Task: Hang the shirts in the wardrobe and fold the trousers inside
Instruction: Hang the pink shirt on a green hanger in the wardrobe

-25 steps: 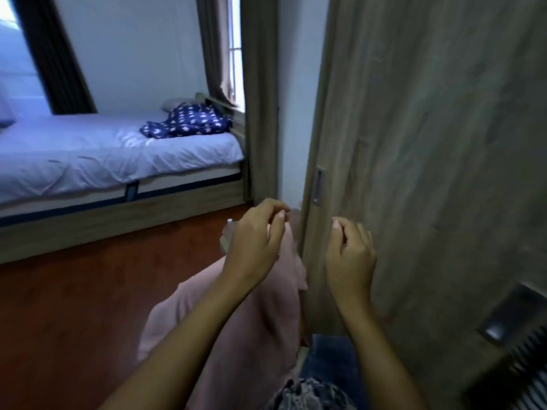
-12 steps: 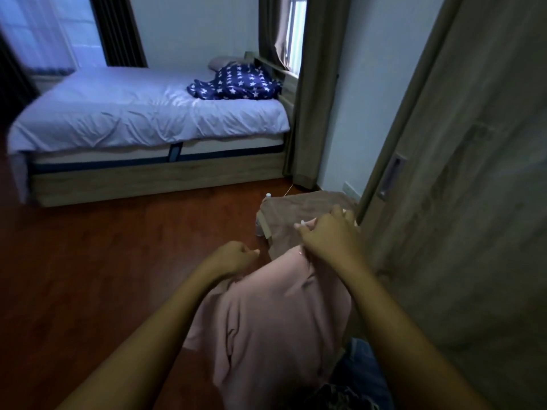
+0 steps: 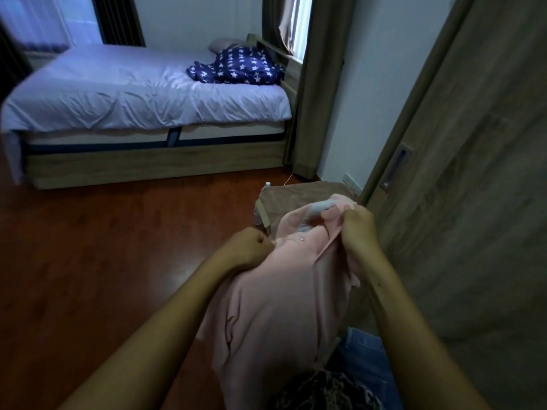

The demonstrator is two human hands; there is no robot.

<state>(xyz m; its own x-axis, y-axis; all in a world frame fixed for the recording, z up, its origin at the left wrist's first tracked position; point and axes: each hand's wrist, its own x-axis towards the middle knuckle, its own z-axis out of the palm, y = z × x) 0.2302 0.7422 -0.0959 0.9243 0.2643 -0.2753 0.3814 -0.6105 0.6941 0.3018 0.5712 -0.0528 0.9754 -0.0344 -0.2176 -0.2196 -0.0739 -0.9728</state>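
Shirt (image 3: 275, 297) between left hand (image 3: 247, 247), right hand (image 3: 356, 232)

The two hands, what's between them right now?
In the head view, the pink shirt spans the gap: the left hand grips one side of its collar area, the right hand the other. A pale hanger-like piece shows there.

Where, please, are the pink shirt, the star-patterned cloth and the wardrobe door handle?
pink shirt (image 3: 275, 297), head view, on its front panel.
star-patterned cloth (image 3: 239, 68), head view, on its middle, on the bed.
wardrobe door handle (image 3: 395, 168), head view, on the recessed plate.
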